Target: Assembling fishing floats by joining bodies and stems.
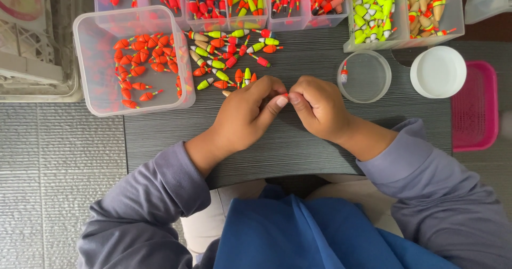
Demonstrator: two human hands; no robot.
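My left hand point(246, 115) and my right hand point(316, 107) meet over the dark grey table point(298, 141), fingertips pinched together on one small orange fishing float point(286, 95), mostly hidden by the fingers. Just beyond my left hand lies a loose pile of floats point(229, 55) in orange, yellow-green and tan. A clear tub point(85, 61) holding several orange floats stands at the left of the pile.
A row of clear bins point(298, 21) with sorted floats lines the far edge. A round clear dish point(365, 77) holds one float, beside a white lid point(438, 71). A pink basket point(474, 106) sits at the right. White crates point(32, 61) stand at the left.
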